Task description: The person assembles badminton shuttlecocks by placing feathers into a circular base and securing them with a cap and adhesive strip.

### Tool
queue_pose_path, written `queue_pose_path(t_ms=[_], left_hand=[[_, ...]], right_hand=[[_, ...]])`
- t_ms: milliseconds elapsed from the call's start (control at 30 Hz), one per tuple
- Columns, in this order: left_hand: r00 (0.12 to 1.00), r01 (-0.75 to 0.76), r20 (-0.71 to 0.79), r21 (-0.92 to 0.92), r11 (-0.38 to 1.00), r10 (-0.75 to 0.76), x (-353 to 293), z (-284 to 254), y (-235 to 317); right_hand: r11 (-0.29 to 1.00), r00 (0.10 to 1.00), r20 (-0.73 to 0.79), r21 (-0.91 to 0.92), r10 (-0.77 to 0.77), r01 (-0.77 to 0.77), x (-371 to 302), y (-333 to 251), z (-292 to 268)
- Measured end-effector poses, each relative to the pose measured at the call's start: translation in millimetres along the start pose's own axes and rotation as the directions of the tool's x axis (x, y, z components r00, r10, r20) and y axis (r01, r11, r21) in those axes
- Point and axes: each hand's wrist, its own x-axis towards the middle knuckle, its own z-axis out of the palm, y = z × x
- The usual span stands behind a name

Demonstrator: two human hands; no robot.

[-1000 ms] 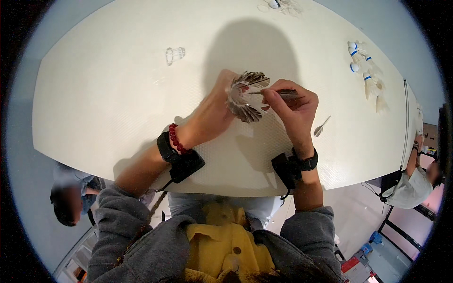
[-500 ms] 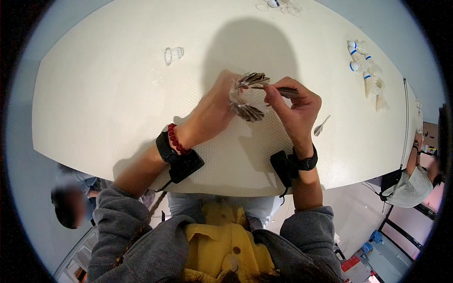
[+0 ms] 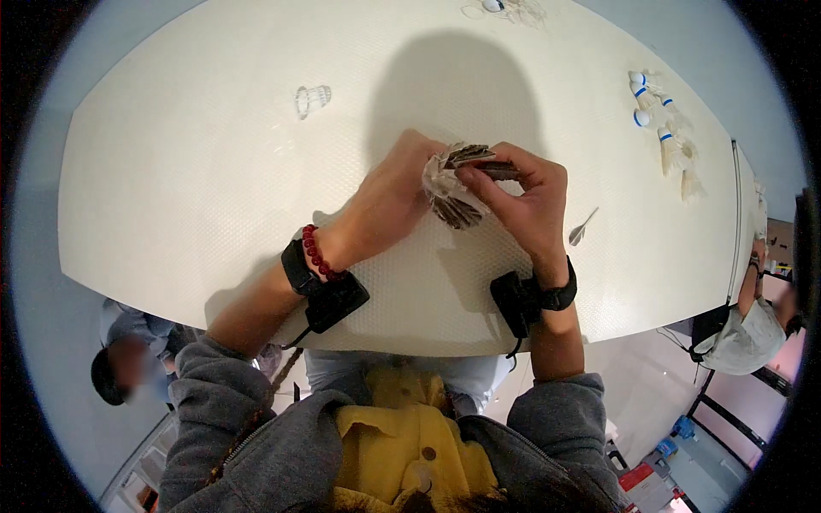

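My left hand (image 3: 404, 175) is closed round a shuttlecock (image 3: 442, 181) above the middle of the white table. Its feather skirt, pale with dark striped feathers, faces right, while its base is hidden in that hand. Between thumb and fingers, my right hand (image 3: 528, 192) pinches a dark feather (image 3: 500, 170). The feather's inner end is at the skirt's opening; whether it is attached there I cannot tell. One loose feather (image 3: 582, 227) lies on the table beside my right wrist.
A clear plastic skirt-shaped frame (image 3: 313, 101) lies at the far left. Several white shuttlecocks with blue bands (image 3: 665, 137) lie at the far right. At the far edge are a ball-like piece (image 3: 493, 5) and tangled strands. Other people are at both sides, beyond the table (image 3: 171, 214).
My right hand has moved left with the dark feather, bringing its fingers up to the shuttlecock's skirt. My left hand has shifted slightly, tilting the skirt a little.
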Motion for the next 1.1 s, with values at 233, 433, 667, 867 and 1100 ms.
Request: queue_pose_path(t_ms=[233,433,667,867,1100], left_hand=[[0.999,0.033,0.037,0.022,0.999,-0.033,-1,-4,4],[0.998,-0.002,0.057,0.026,1.0,0.001,-2,-2,1],[0.999,-0.016,0.052,0.122,0.992,0.01,-4,-2,2],[0.999,-0.054,0.006,0.12,0.991,0.054,-4,0,1],[1.0,-0.03,0.01,0.089,0.996,0.029,-6,-1,-4]], right_hand=[[0.926,0.994,-0.057,0.37,0.096,-0.068,-1,-4,-12],[0.928,0.991,-0.132,0.369,0.003,0.046,-2,-3,-9],[0.977,0.961,-0.238,0.127,-0.14,0.174,-4,-3,-2],[0.972,0.956,-0.258,0.15,-0.138,0.181,-5,-4,1],[0.985,0.956,-0.26,0.07,-0.136,0.159,-5,-1,3]])
